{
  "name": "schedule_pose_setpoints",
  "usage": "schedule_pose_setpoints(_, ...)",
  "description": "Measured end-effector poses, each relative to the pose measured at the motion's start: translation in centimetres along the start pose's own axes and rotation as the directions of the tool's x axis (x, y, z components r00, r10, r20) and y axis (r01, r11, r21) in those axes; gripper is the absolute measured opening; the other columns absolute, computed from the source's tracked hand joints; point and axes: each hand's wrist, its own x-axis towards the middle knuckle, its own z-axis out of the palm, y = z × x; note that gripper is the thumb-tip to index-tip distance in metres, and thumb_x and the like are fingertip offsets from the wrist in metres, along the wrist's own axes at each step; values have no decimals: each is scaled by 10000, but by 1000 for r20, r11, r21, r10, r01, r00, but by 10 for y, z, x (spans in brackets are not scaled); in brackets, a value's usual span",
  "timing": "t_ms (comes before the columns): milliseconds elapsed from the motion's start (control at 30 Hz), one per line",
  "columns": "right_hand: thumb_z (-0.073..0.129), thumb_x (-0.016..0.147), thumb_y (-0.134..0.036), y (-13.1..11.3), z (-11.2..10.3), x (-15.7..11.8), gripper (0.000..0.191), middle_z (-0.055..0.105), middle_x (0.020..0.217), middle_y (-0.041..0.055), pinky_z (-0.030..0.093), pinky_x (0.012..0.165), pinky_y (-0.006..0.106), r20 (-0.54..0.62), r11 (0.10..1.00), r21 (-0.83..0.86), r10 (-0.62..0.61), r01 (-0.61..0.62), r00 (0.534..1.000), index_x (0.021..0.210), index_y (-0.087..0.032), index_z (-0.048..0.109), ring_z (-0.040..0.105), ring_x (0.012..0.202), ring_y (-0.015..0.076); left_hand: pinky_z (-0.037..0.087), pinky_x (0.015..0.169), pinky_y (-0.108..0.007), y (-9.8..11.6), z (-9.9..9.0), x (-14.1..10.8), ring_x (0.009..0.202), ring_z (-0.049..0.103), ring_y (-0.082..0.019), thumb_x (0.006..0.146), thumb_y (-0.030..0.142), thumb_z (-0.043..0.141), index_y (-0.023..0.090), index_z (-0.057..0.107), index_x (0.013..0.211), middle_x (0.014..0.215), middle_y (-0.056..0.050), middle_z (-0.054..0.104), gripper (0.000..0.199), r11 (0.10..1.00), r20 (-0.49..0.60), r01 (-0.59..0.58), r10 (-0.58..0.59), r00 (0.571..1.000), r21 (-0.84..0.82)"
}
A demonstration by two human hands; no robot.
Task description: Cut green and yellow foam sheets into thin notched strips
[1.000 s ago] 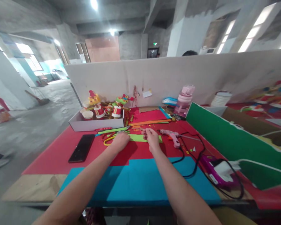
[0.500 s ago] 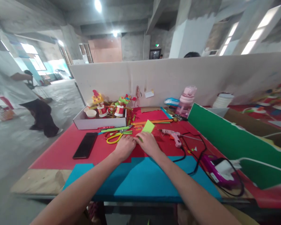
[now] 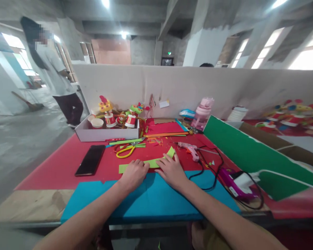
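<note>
A light green paper strip (image 3: 153,163) lies across the red table covering, its right end bent upward. My left hand (image 3: 135,173) presses on the strip with curled fingers, the thumb hidden. My right hand (image 3: 172,171) rests on its right part, fingers spread and touching the paper. Behind my left hand are yellow-handled scissors (image 3: 125,151) beside more green strips (image 3: 127,141). A pink glue gun (image 3: 189,149) lies to the right of my right hand. Blue sheeting (image 3: 146,199) covers the front edge under my forearms.
A black phone (image 3: 90,160) lies at the left. Behind it, a white box (image 3: 106,134) holds paper-cup figures. A purple power strip (image 3: 237,185) with cables sits at the right, by a green panel (image 3: 250,156). One person (image 3: 54,69) stands beyond the table at the left.
The green paper now shows as a long strip stretched under both hands. My hands have moved apart, and my right fingers have spread. The person at the left appears farther right and fully in view.
</note>
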Motion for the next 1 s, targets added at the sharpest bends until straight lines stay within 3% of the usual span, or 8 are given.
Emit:
schedule_pose_setpoints(167,568,892,-265,1,0,1,138,702,947,58,121,1093,591,5,999,-45,18,-18,1000,986,-209,652,546,1090,262,447,735,-355,-7,7,3,846,591,-254,898,153,433,123,605,961,870,-118,645,186,998,-17,-28,27,999,-51)
schedule_pose_setpoints(400,498,918,-204,1,0,11,196,689,779,47,77,1089,628,-35,995,-76,-62,59,997,889,-223,690,539,1039,268,445,775,-362,-5,6,7,889,563,-244,897,180,465,120,661,948,907,-112,644,211,994,-2,-45,45,999,-97)
schedule_pose_setpoints(500,512,909,-193,7,-2,13,195,678,758,50,141,1086,590,-5,993,-43,-109,109,994,859,-215,699,545,1014,254,437,779,-349,-5,7,8,892,547,-233,904,202,461,133,677,938,910,-104,632,229,993,-8,-12,11,1000,-114)
schedule_pose_setpoints(600,530,907,-198,17,0,17,174,680,804,36,268,1052,479,45,985,113,-136,130,990,876,-211,701,581,876,188,428,781,-334,-8,6,10,887,542,-223,922,255,441,146,693,900,892,-96,627,275,985,-23,34,-39,999,-167)
schedule_pose_setpoints(700,575,891,-225,29,6,21,139,690,859,34,394,888,333,107,948,313,-93,56,990,890,-207,713,600,842,154,424,768,-306,-15,3,12,862,554,-204,921,283,452,155,701,866,873,-85,639,286,960,-9,86,-92,996,-268)
schedule_pose_setpoints(800,587,889,-278,39,8,25,155,697,856,25,396,744,261,172,905,423,-31,-45,985,867,-211,725,610,834,144,425,749,-279,-23,-1,16,849,573,-188,907,268,476,167,699,852,860,-71,657,250,918,42,155,-150,988,-364)
schedule_pose_setpoints(900,542,915,-331,41,7,27,227,699,834,19,374,719,256,198,903,415,32,-114,980,855,-209,724,613,804,140,432,750,-290,-25,-7,21,876,594,-206,896,274,484,173,686,833,865,-76,673,234,911,132,238,-205,970,-337)
schedule_pose_setpoints(1000,535,918,-346,35,5,28,238,699,818,21,349,823,298,203,944,289,102,-159,974,830,-208,709,607,804,153,438,786,-355,-22,-11,26,934,599,-257,890,281,478,165,671,843,883,-104,677,230,935,193,299,-263,945,-192)
